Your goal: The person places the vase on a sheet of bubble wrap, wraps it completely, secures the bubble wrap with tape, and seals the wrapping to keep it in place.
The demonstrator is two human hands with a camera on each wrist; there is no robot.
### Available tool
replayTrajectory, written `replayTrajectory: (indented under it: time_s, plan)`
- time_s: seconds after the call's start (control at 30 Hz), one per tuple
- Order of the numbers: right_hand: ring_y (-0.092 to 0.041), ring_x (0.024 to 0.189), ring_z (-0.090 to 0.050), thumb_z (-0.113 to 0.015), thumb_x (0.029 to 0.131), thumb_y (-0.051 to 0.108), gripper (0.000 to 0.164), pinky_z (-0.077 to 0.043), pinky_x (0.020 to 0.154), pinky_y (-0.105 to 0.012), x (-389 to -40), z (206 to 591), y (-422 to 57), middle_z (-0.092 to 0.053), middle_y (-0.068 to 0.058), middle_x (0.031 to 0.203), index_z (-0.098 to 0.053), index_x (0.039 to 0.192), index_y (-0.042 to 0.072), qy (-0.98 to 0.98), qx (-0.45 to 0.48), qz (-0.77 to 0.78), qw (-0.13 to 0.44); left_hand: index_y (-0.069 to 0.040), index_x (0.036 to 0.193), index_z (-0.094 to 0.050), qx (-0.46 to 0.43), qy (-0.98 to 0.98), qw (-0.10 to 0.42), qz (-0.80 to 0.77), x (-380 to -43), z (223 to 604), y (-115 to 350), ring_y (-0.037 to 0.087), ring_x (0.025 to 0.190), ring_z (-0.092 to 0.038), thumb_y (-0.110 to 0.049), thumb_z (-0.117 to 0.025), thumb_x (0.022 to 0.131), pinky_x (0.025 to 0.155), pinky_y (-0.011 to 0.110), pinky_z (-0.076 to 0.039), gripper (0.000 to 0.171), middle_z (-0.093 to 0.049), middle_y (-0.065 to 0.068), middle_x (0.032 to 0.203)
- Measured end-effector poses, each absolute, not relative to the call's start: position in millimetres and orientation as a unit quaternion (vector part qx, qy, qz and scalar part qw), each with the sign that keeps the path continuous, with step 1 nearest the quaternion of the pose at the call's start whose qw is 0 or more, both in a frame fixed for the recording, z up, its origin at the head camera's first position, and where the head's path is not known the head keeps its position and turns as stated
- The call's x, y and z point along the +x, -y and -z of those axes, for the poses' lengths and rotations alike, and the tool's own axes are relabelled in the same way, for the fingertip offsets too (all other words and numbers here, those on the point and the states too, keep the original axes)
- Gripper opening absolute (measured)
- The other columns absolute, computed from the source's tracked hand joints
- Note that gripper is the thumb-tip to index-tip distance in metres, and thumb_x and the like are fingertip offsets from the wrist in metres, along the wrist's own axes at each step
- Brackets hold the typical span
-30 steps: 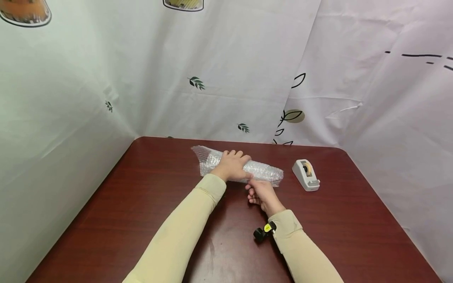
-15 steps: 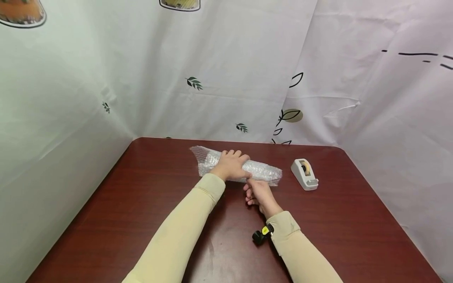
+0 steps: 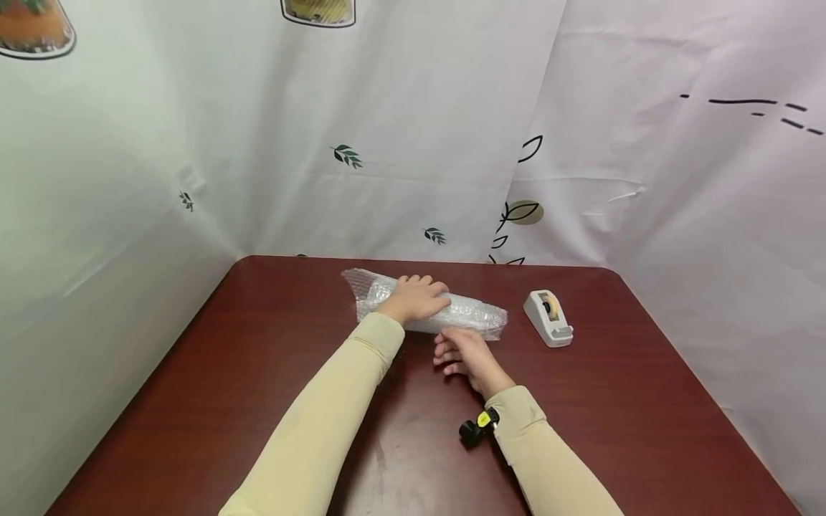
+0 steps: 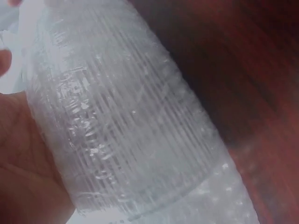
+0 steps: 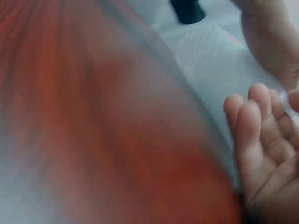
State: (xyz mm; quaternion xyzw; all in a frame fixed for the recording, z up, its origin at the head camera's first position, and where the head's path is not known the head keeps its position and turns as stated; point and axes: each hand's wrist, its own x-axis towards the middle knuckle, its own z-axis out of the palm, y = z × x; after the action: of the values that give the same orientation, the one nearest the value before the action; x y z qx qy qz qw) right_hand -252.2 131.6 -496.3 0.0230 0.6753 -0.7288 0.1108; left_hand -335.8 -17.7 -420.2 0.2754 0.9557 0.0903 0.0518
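A long bundle wrapped in clear bubble wrap [image 3: 474,313] lies slantwise near the back of the table. My left hand [image 3: 416,299] grips it from above, fingers over the far side and thumb toward the right. Close up in the left wrist view, the tight layers of the wrapped bundle [image 4: 131,116] fill the middle, with the palm against its side; what is inside stays hidden. Just in front of the bundle's near edge is my right hand [image 3: 470,355], its fingers loosely bent around nothing. The right wrist view shows those bent fingers [image 5: 250,123] below the left hand [image 5: 271,42].
To the right of the bundle stands a white tape dispenser [image 3: 548,319] with a roll of tape. A loose flap of bubble wrap [image 3: 357,279] sticks out at the bundle's left end. The brown table [image 3: 258,401] meets printed cloth walls at its back and sides.
The right fingers, earlier together by the left thumb at the wrap's near edge, have loosened and drawn slightly away. The left hand keeps its hold. The head view has shifted slightly.
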Motion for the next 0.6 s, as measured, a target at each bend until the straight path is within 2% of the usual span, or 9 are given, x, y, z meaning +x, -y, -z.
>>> replayTrajectory:
  time_s: [0.1, 0.23, 0.33, 0.43, 0.6]
  plan:
    - [-0.024, 0.093, -0.072, -0.051, 0.104, 0.024, 0.039, -0.058, 0.062, -0.033, -247.9, 496.4, -135.1, -0.073, -0.015, 0.102, -0.060, 0.126, -0.007, -0.643, -0.007, 0.760, 0.094, -0.025, 0.150, -0.049, 0.260, -0.956, 0.071, -0.117, -340.0, 420.1, 15.0, 0.032, 0.144, -0.036, -0.047, -0.029, 0.104, 0.116, 0.054, -0.021, 0.055, -0.045, 0.005, 0.154]
    - [-0.036, 0.120, -0.061, -0.051, 0.105, 0.024, 0.044, -0.060, 0.072, -0.039, -244.5, 496.0, -133.0, -0.064, -0.025, 0.129, -0.054, 0.139, -0.003, -0.619, -0.022, 0.782, 0.072, -0.027, 0.153, -0.043, 0.246, -0.957, 0.077, -0.136, -343.6, 421.4, 16.7, 0.031, 0.143, -0.036, -0.049, -0.030, 0.103, 0.115, 0.054, -0.022, 0.056, -0.043, 0.005, 0.153]
    - [-0.041, 0.129, -0.053, -0.051, 0.104, 0.022, 0.044, -0.060, 0.073, -0.041, -244.2, 495.7, -132.7, -0.059, -0.026, 0.135, -0.051, 0.141, -0.002, -0.611, -0.020, 0.790, 0.059, -0.027, 0.148, -0.045, 0.240, -0.955, 0.083, -0.156, -343.4, 419.2, 17.0, 0.030, 0.135, -0.042, -0.051, -0.032, 0.102, 0.111, 0.053, -0.026, 0.054, -0.045, 0.006, 0.145]
    - [-0.040, 0.134, -0.048, -0.051, 0.104, 0.020, 0.044, -0.059, 0.073, -0.040, -244.7, 496.2, -132.4, -0.057, -0.025, 0.137, -0.048, 0.143, -0.001, -0.608, -0.017, 0.792, 0.052, -0.024, 0.142, -0.048, 0.236, -0.949, 0.102, -0.184, -341.5, 412.6, 18.7, 0.030, 0.132, -0.044, -0.051, -0.034, 0.101, 0.109, 0.055, -0.027, 0.050, -0.047, 0.007, 0.140]
    - [-0.037, 0.137, -0.042, -0.050, 0.104, 0.014, 0.045, -0.059, 0.078, -0.042, -248.8, 499.1, -132.1, -0.050, -0.025, 0.142, -0.045, 0.147, 0.002, -0.619, -0.023, 0.784, 0.033, -0.023, 0.144, -0.050, 0.215, -0.935, 0.161, -0.231, -340.6, 400.2, 21.7, 0.035, 0.140, -0.040, -0.050, -0.035, 0.101, 0.113, 0.060, -0.026, 0.053, -0.038, 0.011, 0.154]
